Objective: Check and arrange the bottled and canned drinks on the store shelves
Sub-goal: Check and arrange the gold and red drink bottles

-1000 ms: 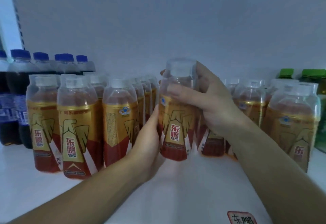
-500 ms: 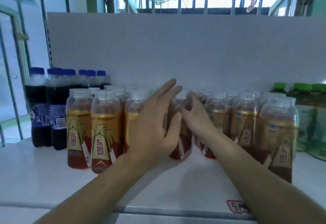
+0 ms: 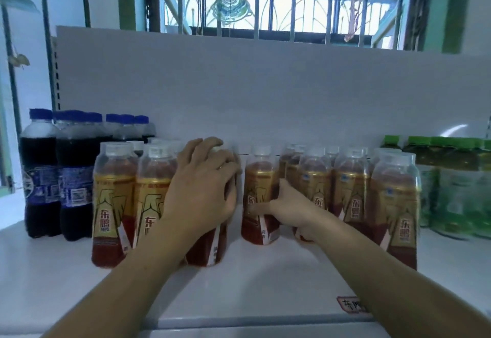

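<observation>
Gold-and-red energy drink bottles with clear caps stand in rows on the white shelf (image 3: pixel 252 279). My left hand (image 3: pixel 204 188) wraps over the top and front of one bottle (image 3: pixel 210 247) in the left group. My right hand (image 3: pixel 289 210) grips the lower body of a middle bottle (image 3: pixel 259 191), fingers curled round its label. A narrow gap separates these two bottles. Two more front bottles (image 3: pixel 114 204) stand left of my left hand, and another group (image 3: pixel 393 204) stands to the right.
Dark cola bottles with blue caps (image 3: pixel 55 173) fill the shelf's left end. Green-capped tea bottles (image 3: pixel 451 186) fill the right end. A white back panel (image 3: pixel 265 93) closes the rear. A red price tag (image 3: pixel 350 304) sits on the front edge.
The view has pulled back. My left hand has moved from flat against the bottles onto the top of one bottle. My right hand has dropped lower and closed round the middle bottle.
</observation>
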Tool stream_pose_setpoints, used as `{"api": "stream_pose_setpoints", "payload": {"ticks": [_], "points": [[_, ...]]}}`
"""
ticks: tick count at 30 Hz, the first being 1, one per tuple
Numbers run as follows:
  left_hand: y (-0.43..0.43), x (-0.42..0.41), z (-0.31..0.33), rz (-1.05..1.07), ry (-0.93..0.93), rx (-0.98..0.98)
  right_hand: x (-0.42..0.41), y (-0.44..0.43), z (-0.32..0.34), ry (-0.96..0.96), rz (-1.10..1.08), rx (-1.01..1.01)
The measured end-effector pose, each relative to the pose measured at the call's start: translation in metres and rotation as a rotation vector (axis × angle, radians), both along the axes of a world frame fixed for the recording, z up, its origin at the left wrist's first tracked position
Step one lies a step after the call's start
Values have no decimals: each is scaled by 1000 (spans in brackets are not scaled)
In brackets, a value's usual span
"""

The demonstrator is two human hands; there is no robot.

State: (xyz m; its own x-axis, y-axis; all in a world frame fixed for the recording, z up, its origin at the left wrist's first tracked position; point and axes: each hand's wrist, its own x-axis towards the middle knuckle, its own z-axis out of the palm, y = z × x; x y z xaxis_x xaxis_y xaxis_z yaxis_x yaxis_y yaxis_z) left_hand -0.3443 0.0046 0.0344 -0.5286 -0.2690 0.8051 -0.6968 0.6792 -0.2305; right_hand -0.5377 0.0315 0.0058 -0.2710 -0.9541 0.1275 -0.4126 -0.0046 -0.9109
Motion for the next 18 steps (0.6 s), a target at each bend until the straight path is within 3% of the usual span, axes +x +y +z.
{"api": "stream_pose_setpoints", "payload": {"ticks": [12,18], "points": [[-12,-2,-6,-55,46,-78,5,-104,0,136,-335,-13],[-17,-4,-8,-78,53,-106,-3,-124,-5,177,-390,-19]]}}
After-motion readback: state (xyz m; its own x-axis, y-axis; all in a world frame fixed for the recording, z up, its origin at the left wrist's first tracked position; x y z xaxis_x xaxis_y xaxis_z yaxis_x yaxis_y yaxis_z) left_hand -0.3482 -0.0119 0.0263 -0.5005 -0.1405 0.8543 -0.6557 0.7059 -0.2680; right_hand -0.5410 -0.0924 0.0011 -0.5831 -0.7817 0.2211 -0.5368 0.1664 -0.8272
